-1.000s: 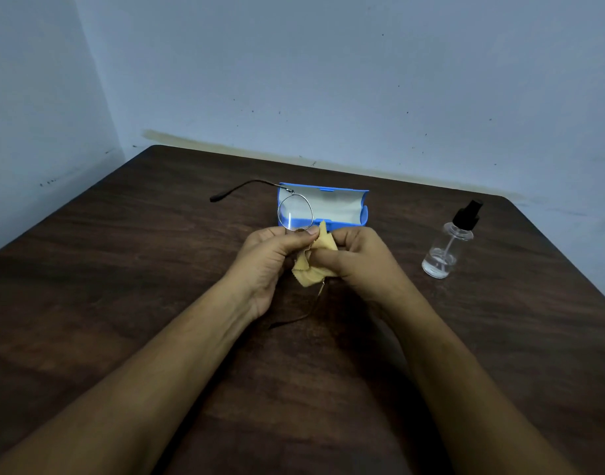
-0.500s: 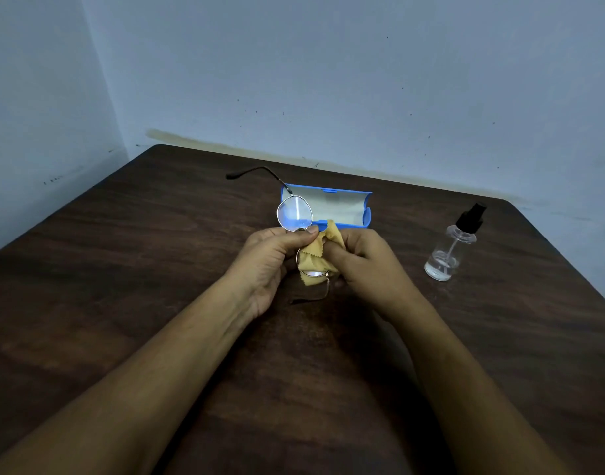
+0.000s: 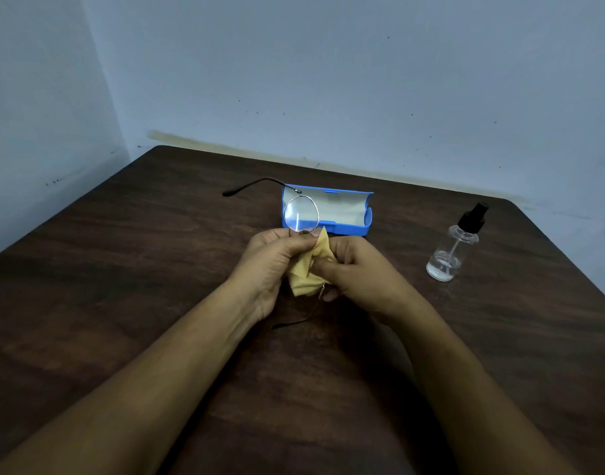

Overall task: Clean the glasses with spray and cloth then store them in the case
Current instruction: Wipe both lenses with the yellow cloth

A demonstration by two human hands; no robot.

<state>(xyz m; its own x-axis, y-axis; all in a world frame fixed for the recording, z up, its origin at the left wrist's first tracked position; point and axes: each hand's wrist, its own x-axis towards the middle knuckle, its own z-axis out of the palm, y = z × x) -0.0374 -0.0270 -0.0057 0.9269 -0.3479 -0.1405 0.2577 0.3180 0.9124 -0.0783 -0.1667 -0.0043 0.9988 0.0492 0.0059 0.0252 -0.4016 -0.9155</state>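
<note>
Left hand [image 3: 270, 265] pinches glasses [image 3: 301, 214] at bridge; right hand [image 3: 359, 272] pinches cloth [image 3: 304, 275] round near lens. Glasses run near-far; open case [image 3: 342, 209] lies just beyond, long axis left-right.

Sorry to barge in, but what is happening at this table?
A person is wiping a pair of glasses. The left hand holds the frame near the bridge, while the right hand pinches a yellow cloth round one lens; the other lens stands bare above. The blue case lies open on the table behind the hands, and the spray bottle stands apart at right.
</note>
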